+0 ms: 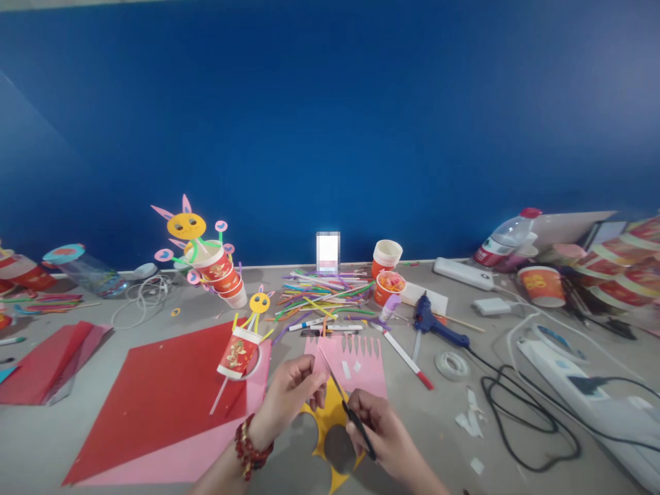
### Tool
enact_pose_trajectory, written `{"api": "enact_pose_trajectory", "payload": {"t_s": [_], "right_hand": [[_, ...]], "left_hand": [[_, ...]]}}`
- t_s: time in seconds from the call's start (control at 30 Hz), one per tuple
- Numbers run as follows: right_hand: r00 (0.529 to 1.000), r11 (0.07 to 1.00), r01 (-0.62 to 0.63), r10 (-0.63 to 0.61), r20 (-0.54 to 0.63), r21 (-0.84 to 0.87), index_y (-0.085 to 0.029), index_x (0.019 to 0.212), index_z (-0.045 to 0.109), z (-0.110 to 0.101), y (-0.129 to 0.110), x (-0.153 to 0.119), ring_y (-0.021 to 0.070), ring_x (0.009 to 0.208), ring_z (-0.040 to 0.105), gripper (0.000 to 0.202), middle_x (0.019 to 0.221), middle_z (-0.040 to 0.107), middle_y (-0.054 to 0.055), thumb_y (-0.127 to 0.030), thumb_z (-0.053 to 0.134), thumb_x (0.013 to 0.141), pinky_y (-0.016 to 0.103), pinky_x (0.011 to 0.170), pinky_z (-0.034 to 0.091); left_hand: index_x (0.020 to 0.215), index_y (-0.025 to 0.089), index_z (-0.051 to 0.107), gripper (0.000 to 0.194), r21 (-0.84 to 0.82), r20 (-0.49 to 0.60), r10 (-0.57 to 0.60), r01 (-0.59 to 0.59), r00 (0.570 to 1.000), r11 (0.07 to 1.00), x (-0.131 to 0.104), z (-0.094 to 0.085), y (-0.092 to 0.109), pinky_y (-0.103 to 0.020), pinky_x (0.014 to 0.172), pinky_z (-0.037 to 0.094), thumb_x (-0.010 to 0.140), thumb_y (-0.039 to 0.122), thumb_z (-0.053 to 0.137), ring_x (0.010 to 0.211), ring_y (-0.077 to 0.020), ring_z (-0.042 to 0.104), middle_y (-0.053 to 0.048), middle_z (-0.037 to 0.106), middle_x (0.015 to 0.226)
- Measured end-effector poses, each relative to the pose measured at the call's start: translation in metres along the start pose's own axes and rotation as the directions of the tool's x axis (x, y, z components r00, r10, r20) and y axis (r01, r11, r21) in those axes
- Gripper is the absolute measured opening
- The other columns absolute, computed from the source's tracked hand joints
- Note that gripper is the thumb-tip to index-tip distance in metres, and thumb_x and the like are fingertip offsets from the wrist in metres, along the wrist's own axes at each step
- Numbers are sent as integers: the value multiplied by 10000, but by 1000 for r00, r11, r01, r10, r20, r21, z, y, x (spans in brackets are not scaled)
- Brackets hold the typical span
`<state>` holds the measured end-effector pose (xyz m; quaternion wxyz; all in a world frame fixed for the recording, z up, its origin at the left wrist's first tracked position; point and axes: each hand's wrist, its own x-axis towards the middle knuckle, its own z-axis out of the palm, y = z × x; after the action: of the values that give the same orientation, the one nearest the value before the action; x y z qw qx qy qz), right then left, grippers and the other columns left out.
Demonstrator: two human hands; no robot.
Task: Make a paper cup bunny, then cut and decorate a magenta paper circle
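Observation:
My right hand [380, 427] grips a pair of scissors [355, 421] by the black handles, with the metal blades pointing up and left. Close beside the blade tips, the fingers of my left hand [293, 393] are curled together; what they hold, if anything, I cannot make out. Under both hands lies yellow paper [326, 416] with round pieces cut out of it. Beyond it is a pink sheet [368, 357] with a row of pointed cuts along its far edge and small white scraps on top. A paper-cup figure [240, 354] with a yellow face lies left of my left hand.
Red paper [170, 392] covers the left side. Coloured pipe cleaners [322, 295] are heaped at the back. A blue glue gun [438, 324], a tape roll [452, 365], a red-capped marker [410, 361] and a power strip [582, 392] with tangled cables stand right.

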<state>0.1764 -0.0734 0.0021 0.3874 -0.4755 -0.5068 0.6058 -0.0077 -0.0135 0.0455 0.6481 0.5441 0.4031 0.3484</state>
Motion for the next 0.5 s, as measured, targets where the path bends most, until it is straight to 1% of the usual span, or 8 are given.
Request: {"api": "enact_pose_trajectory", "payload": {"t_s": [0.13,0.33,0.5], "right_hand": [[1000,1000,11,-11,-3,-12,-229,673,379,0,0,0,82,411,409,351,475,392,-98,-451,629,780,200,440,293],[1000,999,18,-18,-3,-50,-233,668,365,-3,1,-1,93,428,431,405,491,407,-85,-509,641,775,204,447,309],[1000,999,23,-22,14,-47,-231,672,361,-4,3,-2,84,428,412,443,494,386,-90,-564,630,785,202,445,303]], "left_hand": [[712,158,571,353,-15,-6,4,-5,1000,1000,0,1,0,-197,492,432,849,480,615,501,-99,546,9,568,563],[714,156,568,364,-32,12,-7,7,1000,999,0,-1,-1,-189,488,430,843,492,622,498,-94,553,7,577,575],[683,164,559,377,-29,8,1,-1,1000,1000,-2,-2,0,-195,482,424,841,501,622,485,-100,548,2,586,549]]}}
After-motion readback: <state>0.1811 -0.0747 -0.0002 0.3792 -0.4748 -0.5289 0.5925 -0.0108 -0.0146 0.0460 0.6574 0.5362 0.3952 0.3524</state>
